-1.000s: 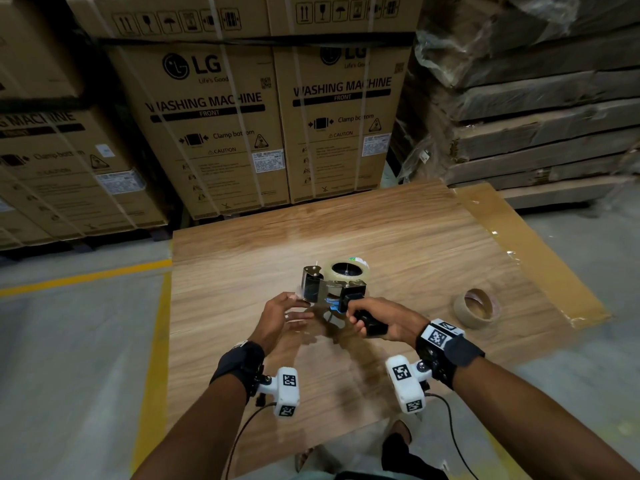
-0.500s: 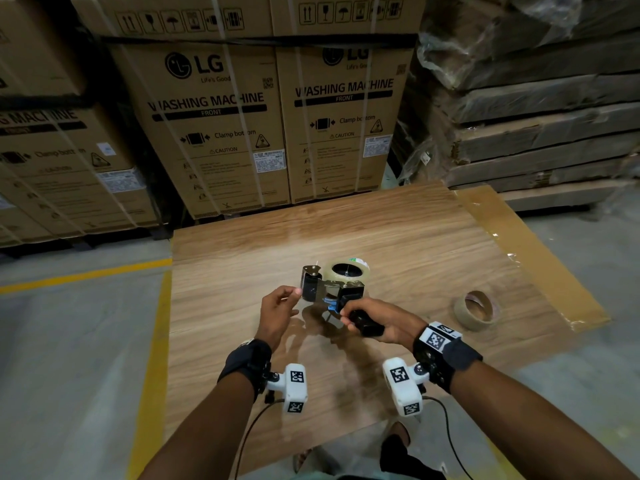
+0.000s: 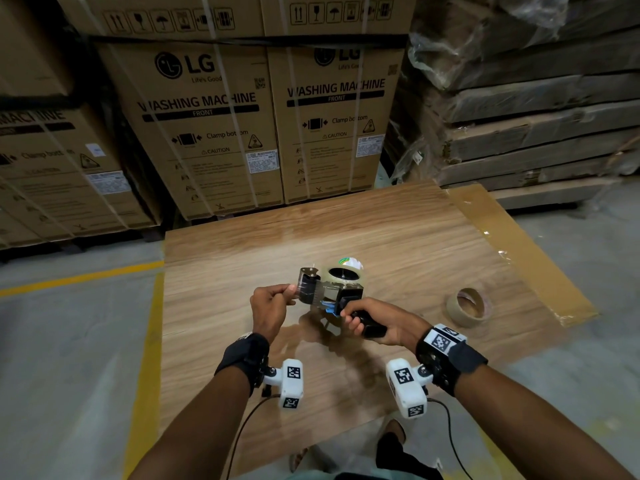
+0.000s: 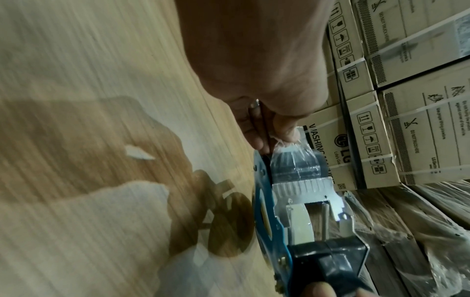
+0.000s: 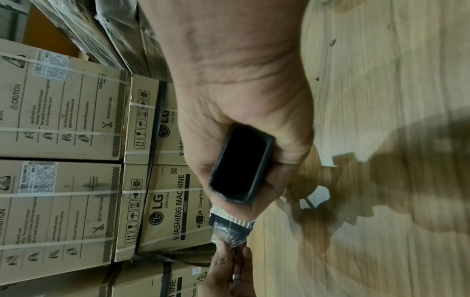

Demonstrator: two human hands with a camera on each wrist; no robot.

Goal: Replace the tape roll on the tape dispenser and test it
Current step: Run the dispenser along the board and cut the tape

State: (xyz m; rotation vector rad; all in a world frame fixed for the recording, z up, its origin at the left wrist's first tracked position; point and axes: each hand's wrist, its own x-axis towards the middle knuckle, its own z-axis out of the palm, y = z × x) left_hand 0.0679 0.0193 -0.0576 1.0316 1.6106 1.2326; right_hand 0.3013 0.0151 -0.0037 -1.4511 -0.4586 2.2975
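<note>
Right hand (image 3: 382, 322): fingers wrapped around the black handle (image 5: 241, 164) of the tape dispenser (image 3: 332, 289), which it holds just above the bench (image 3: 398, 237), handle toward the person, roller end pointing left.

Left hand (image 3: 272, 306): thumb and fingertips (image 4: 286, 130) pinch the free end of the clear tape (image 4: 295, 160) at the dispenser's front. The tape runs from the pinch back over the black roller to the serrated cutting edge (image 4: 302, 185); it looks wrinkled and bunched near the fingers. A ring shows on one finger of this hand in the left wrist view.

Tape dispenser: metal frame with a blue side plate (image 4: 264, 211) facing down toward the bench. A fresh tape roll (image 3: 344, 271), pale with a dark core hole and a green-edged label at its far rim, sits mounted on the hub behind the roller.

Old tape core (image 3: 467, 306): a brown cardboard ring with almost no tape left on it, lying on the bench well to the right of the right hand, apart from everything else.

Bench: glossy wood-grain top, showing shadows of both hands and the dispenser. A brown strip runs along its right edge.

Surroundings: strapped cardboard cartons (image 3: 214, 126) printed "LG WASHING MACHINE FRONT" stacked beyond the bench; plastic-wrapped flat packs (image 3: 536, 116) stacked to the right; grey concrete floor with a yellow painted line (image 3: 145, 341) at left.
</note>
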